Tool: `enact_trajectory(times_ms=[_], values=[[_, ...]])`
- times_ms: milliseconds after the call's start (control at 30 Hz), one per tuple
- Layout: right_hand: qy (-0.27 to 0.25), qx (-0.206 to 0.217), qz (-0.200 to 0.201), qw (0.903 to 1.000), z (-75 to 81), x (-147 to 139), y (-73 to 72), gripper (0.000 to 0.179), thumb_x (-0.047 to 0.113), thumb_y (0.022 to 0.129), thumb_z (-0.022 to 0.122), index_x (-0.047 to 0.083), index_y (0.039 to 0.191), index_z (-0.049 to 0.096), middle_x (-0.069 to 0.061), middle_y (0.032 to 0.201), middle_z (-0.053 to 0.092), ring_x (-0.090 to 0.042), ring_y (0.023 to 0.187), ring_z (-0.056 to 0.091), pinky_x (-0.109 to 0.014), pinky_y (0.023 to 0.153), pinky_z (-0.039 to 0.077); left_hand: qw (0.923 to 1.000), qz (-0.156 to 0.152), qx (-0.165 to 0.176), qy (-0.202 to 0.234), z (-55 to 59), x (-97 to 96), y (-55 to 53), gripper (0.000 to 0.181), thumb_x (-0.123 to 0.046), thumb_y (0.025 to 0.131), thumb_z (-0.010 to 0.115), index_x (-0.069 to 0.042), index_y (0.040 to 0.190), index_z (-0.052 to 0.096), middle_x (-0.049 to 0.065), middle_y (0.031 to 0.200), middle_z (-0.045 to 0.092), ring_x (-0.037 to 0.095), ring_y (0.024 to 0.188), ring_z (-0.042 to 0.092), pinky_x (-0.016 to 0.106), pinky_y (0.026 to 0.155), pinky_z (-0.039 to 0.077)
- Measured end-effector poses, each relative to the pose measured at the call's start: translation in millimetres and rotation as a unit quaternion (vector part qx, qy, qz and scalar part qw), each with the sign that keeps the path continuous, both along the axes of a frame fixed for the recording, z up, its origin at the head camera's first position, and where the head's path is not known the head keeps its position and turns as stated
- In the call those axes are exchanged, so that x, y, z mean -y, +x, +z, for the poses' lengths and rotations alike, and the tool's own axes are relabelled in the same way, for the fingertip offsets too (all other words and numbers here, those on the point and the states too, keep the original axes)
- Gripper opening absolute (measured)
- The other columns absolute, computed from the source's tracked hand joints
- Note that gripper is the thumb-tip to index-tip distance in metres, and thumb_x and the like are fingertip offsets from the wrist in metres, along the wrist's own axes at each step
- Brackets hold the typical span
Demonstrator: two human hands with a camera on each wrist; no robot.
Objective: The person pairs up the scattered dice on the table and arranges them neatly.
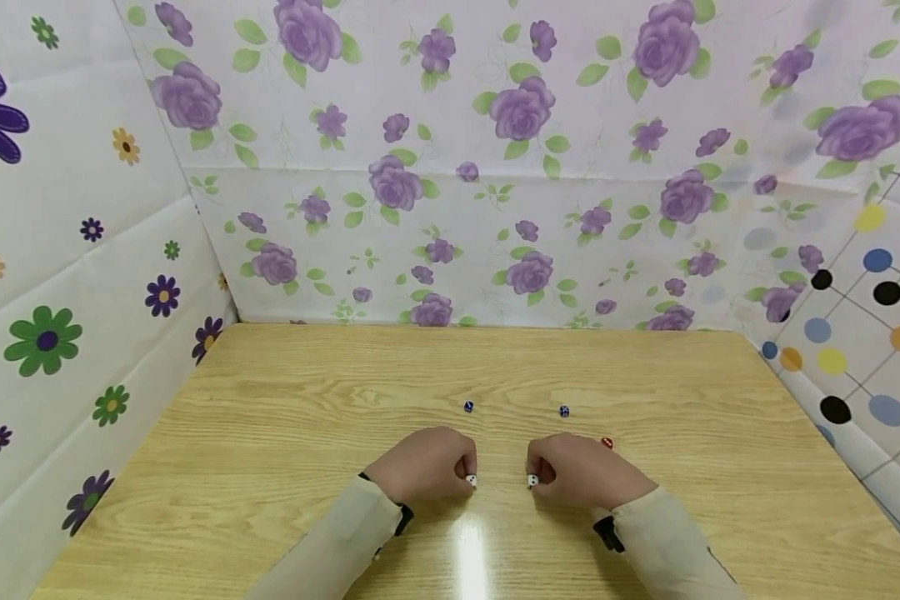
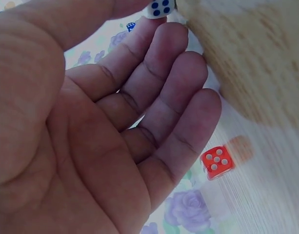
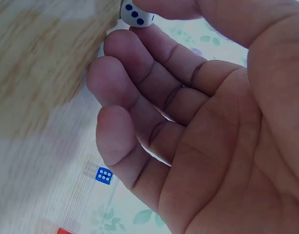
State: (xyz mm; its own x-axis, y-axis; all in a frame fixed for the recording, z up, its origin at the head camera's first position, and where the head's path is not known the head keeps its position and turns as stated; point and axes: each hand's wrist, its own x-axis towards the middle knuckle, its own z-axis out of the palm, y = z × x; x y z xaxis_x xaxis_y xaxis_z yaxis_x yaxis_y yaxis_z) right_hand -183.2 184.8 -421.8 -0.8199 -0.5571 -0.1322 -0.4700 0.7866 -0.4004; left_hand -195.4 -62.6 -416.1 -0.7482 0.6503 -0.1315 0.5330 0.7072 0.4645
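Note:
My left hand (image 1: 429,467) pinches a white die (image 1: 471,480) between thumb and forefinger, low over the table. Blue pips show on that die's face in the left wrist view, at the top edge. Mirroring it, my right hand (image 1: 585,471) pinches another white die (image 1: 532,481), also blue-pipped in the right wrist view. The two dice face each other across a small gap. Beyond the left little finger, a red die (image 2: 217,162) shows five white pips in the left wrist view. Near the right little finger sits a blue die (image 3: 104,175) with six pips.
On the wooden table (image 1: 307,433), one blue die (image 1: 468,407) lies past the left hand and another blue die (image 1: 564,411) past the right. A red die (image 1: 607,442) is partly hidden behind the right hand. Flowered cloth (image 1: 450,208) walls the back; patterned cloths line both sides.

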Motion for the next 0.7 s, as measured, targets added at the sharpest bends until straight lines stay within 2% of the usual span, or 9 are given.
enact_trajectory(times_ms=[333, 700], values=[[0.006, 0.006, 0.008, 0.9999, -0.7, 0.0, -1.3, 0.014, 0.017, 0.082, 0.070, 0.027, 0.078, 0.060, 0.015, 0.069, 0.052, -0.004, 0.060, 0.047, -0.024, 0.057, 0.041, 1.0000, -0.007, 0.001, 0.002, 1.2, -0.8, 0.1, 0.012, -0.016, 0.079, 0.071, -0.025, 0.075, 0.063, -0.016, 0.071, 0.057, 0.002, 0.064, 0.052, 0.021, 0.062, 0.045], [-0.019, 0.024, 0.028, 0.9992, 0.2, 2.5, -0.1, 0.013, 0.014, 0.083, 0.070, 0.024, 0.081, 0.062, 0.016, 0.071, 0.053, -0.003, 0.061, 0.048, -0.023, 0.057, 0.042, 0.9999, -0.014, -0.005, 0.002, 2.0, -2.3, 2.6, 0.011, -0.015, 0.076, 0.072, -0.023, 0.074, 0.064, -0.016, 0.070, 0.056, 0.002, 0.064, 0.051, 0.020, 0.061, 0.044]])
